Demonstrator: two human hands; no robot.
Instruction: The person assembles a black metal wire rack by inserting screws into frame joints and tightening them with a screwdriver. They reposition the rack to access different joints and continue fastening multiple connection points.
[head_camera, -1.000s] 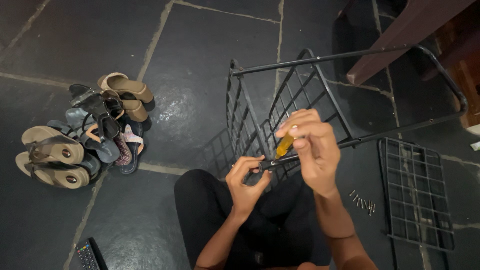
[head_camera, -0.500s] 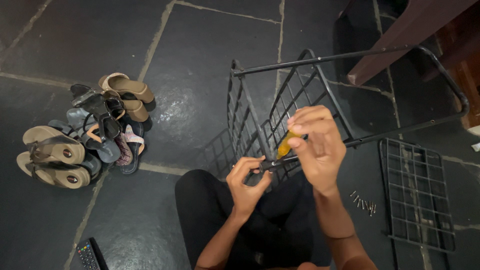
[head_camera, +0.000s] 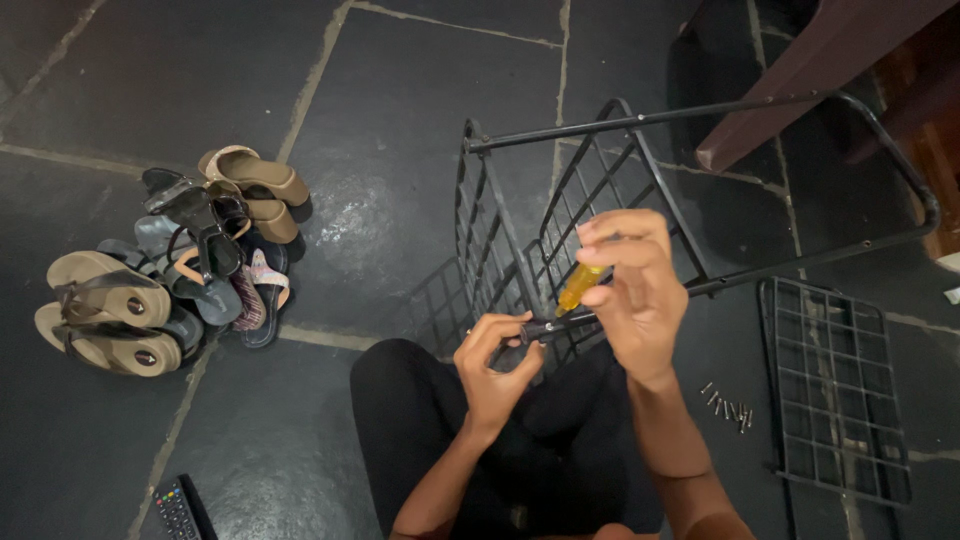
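Note:
A black wire rack frame (head_camera: 520, 190) stands on the dark stone floor in front of my knees. My right hand (head_camera: 635, 290) grips a screwdriver with a yellow handle (head_camera: 580, 286), its tip pointing down-left at the rack's near corner. My left hand (head_camera: 495, 365) pinches that near corner of the frame where the screwdriver tip meets it. The screw itself is hidden by my fingers.
A loose wire grid panel (head_camera: 835, 390) lies on the floor at right, with several small screws (head_camera: 728, 405) beside it. A pile of sandals (head_camera: 170, 260) sits at left. A remote control (head_camera: 180, 510) lies at bottom left. Wooden furniture (head_camera: 820, 70) stands at top right.
My right hand has turned slightly around the screwdriver handle; my left hand and the rack stay where they were.

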